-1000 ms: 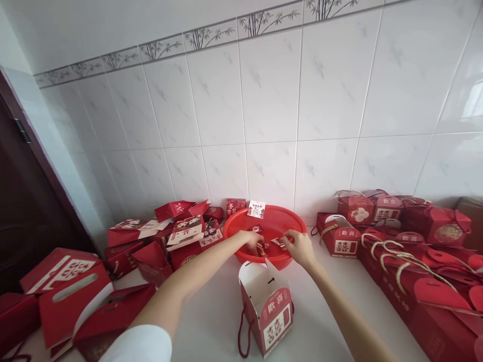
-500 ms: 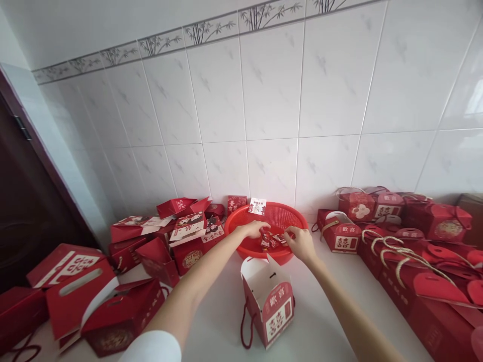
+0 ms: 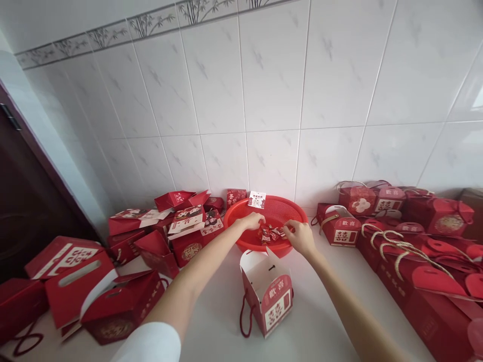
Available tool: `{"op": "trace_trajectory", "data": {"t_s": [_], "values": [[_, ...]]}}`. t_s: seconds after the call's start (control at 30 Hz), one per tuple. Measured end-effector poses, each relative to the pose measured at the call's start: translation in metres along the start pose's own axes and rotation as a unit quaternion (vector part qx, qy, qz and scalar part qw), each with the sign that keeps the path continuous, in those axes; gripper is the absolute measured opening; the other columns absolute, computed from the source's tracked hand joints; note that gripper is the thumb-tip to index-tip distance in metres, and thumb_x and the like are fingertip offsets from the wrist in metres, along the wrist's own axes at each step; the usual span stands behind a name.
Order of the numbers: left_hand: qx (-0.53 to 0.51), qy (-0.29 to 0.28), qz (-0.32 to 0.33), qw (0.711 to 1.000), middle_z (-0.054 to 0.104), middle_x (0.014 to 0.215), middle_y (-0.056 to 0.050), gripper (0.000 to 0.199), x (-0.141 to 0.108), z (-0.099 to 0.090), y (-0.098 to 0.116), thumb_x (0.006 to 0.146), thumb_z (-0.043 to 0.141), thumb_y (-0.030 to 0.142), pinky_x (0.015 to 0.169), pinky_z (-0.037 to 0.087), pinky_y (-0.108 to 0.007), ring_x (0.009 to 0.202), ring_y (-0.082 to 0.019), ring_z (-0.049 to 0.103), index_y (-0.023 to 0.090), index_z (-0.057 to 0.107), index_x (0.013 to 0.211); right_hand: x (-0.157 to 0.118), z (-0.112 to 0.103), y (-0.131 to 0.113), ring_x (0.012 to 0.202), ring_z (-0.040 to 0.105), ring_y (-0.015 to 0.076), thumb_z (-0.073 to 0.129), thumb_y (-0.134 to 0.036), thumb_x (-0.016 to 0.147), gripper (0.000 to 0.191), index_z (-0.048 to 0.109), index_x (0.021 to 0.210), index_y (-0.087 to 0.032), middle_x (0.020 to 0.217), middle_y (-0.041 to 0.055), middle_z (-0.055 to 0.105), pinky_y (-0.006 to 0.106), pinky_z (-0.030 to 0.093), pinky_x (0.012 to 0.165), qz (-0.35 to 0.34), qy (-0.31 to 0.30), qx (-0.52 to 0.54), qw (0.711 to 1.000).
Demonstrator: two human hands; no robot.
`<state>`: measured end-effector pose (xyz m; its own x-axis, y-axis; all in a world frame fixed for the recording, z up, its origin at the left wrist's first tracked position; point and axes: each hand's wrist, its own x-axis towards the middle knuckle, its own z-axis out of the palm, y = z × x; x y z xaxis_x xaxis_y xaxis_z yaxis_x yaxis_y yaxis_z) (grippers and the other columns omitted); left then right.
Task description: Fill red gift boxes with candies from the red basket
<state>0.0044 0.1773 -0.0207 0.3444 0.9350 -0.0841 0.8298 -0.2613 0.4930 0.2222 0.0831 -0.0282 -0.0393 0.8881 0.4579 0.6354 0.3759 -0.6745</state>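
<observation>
Inside a red plastic colander (image 3: 298, 209), several red wrapped candies (image 3: 266, 233) lie in a small heap. My left hand (image 3: 253, 221) reaches in over the left of the heap, its fingers curled in and their tips partly hidden. At the heap's right edge, my right hand (image 3: 299, 235) has its fingers pinched together close to a wrapper; whatever is between them is too small to make out. In front of the colander stands a red and white gift box (image 3: 277, 310) with its top open and a dark red cord handle hanging at its side.
Opened red boxes (image 3: 113, 306) lie jumbled on the left. Rows of red boxes with rope handles (image 3: 415, 281) stand on the right, one box (image 3: 341, 231) near the colander. A white card (image 3: 257, 200) rests on the colander's back rim. A tiled wall (image 3: 271, 100) rises behind.
The view has tilted and shifted slightly. My left hand has drawn back a little from the candies, while my right hand stays at the heap's right edge. The open box stands unmoved.
</observation>
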Motion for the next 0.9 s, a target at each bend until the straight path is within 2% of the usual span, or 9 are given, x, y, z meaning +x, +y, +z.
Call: {"op": "trace_trajectory", "data": {"t_s": [0.17,0.23,0.37,0.43,0.57,0.63,0.77,0.83,0.9], "values": [[-0.115,0.029,0.024,0.993,0.07,0.095,-0.006,0.012,-0.004,-0.006,0.012,0.092,0.065,0.023,0.073,0.055,-0.032,0.083,-0.018,0.066,0.015,0.069,0.1,0.002,-0.006,0.0,0.068,0.065,0.0226,0.06,-0.026,0.075,0.01,0.067,0.069,-0.022,0.069,0.0051,0.073,0.032,0.046,0.068,0.013,0.003,0.079,0.997],[-0.173,0.033,0.049,0.983,0.071,0.088,-0.006,0.016,-0.011,-0.01,0.021,0.087,0.066,0.018,0.066,0.052,-0.028,0.078,-0.017,0.067,0.015,0.069,0.103,0.004,-0.009,0.0,0.075,0.068,0.0239,0.062,-0.033,0.077,0.011,0.067,0.075,-0.022,0.078,0.0057,0.075,0.034,0.05,0.073,0.019,0.011,0.127,0.992],[-0.271,0.042,0.129,0.953,0.072,0.104,-0.009,0.032,-0.026,-0.015,0.049,0.083,0.07,0.023,0.072,0.053,-0.027,0.09,-0.017,0.069,0.016,0.066,0.114,0.007,-0.013,-0.007,0.083,0.072,0.0257,0.061,-0.054,0.082,0.035,0.064,0.098,-0.022,0.092,0.0082,0.074,0.039,0.057,0.072,0.044,0.024,0.229,0.972],[-0.296,0.041,0.17,0.939,0.072,0.108,-0.01,0.031,-0.03,-0.014,0.067,0.079,0.074,0.026,0.08,0.053,-0.029,0.096,-0.018,0.068,0.016,0.069,0.108,0.006,-0.013,-0.013,0.079,0.073,0.0254,0.064,-0.06,0.082,0.043,0.061,0.106,-0.023,0.094,0.0083,0.073,0.039,0.06,0.066,0.08,0.001,0.318,0.945],[-0.308,0.037,0.226,0.923,0.074,0.101,-0.008,0.033,-0.03,-0.004,0.094,0.072,0.078,0.018,0.091,0.052,-0.034,0.098,-0.02,0.068,0.015,0.072,0.104,0.005,-0.017,-0.025,0.073,0.073,0.0244,0.078,-0.052,0.073,0.042,0.066,0.101,-0.023,0.094,0.007,0.073,0.039,0.061,0.063,0.152,-0.089,0.523,0.834],[-0.301,0.043,0.253,0.918,0.074,0.102,-0.01,0.04,-0.025,0.0,0.097,0.074,0.075,0.016,0.095,0.052,-0.037,0.101,-0.022,0.069,0.015,0.071,0.114,0.006,-0.022,-0.026,0.066,0.07,0.0221,0.081,-0.047,0.068,0.04,0.068,0.096,-0.021,0.088,0.0062,0.074,0.037,0.059,0.06,0.158,-0.074,0.544,0.821],[-0.218,0.076,0.217,0.948,0.073,0.113,-0.012,0.04,-0.008,0.004,0.086,0.086,0.058,0.014,0.097,0.051,-0.037,0.11,-0.022,0.067,0.015,0.065,0.125,0.01,-0.035,-0.022,0.051,0.058,0.0142,0.082,-0.038,0.061,0.036,0.065,0.087,-0.02,0.069,0.0022,0.07,0.027,0.047,0.047,0.172,0.033,0.521,0.836],[-0.158,0.046,0.174,0.971,0.074,0.106,-0.01,0.034,0.001,0.006,0.077,0.079,0.061,0.011,0.092,0.053,-0.036,0.103,-0.023,0.068,0.015,0.071,0.112,0.01,-0.042,-0.021,0.049,0.054,0.0121,0.081,-0.038,0.06,0.037,0.062,0.087,-0.02,0.065,0.0004,0.068,0.025,0.042,0.046,0.172,0.055,0.516,0.837],[-0.095,-0.013,0.142,0.985,0.075,0.093,-0.006,0.029,0.01,0.008,0.07,0.064,0.071,0.008,0.088,0.053,-0.036,0.095,-0.025,0.069,0.018,0.074,0.091,0.009,-0.048,-0.024,0.048,0.052,0.0113,0.08,-0.039,0.059,0.038,0.061,0.087,-0.02,0.063,-0.0002,0.068,0.025,0.041,0.048,0.168,0.065,0.513,0.839]]}}
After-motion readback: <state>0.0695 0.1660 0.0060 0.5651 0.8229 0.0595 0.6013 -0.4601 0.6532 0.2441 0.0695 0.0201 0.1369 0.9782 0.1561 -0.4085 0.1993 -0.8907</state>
